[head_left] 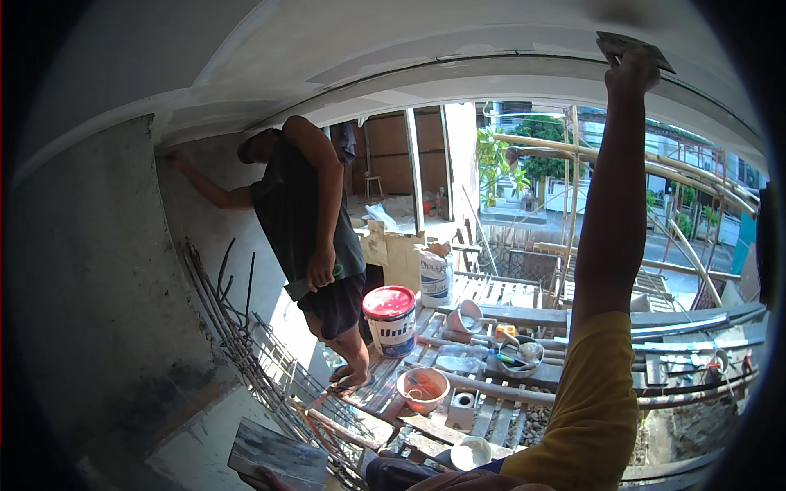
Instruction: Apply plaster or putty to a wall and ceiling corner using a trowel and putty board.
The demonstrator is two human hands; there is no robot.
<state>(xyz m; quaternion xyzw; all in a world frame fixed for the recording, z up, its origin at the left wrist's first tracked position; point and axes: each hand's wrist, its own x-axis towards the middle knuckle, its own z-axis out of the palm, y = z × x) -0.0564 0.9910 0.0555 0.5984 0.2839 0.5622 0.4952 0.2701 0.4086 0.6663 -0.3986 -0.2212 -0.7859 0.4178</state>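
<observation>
High at the upper right, my right hand (632,74) is closed around a finishing trowel (661,57), its flat blade up close to the white ceiling (491,37). Whether the blade touches the surface I cannot tell. At the bottom left, my left hand (270,481) is closed on a rectangular metal plate (278,458) smeared with grey and white plaster. Only a few of its fingers show at the plate's lower edge. Below the ceiling, a long dark groove (458,57) curves across toward my right hand.
A co-worker (307,196) stands on the bamboo-and-plank scaffold (499,413), touching the wall. Around there are a red-lidded bucket (390,323), a sack (435,278), an orange-filled bowl (423,388), and a white tub (471,452). Bare steel rods (237,335) stick up at the left.
</observation>
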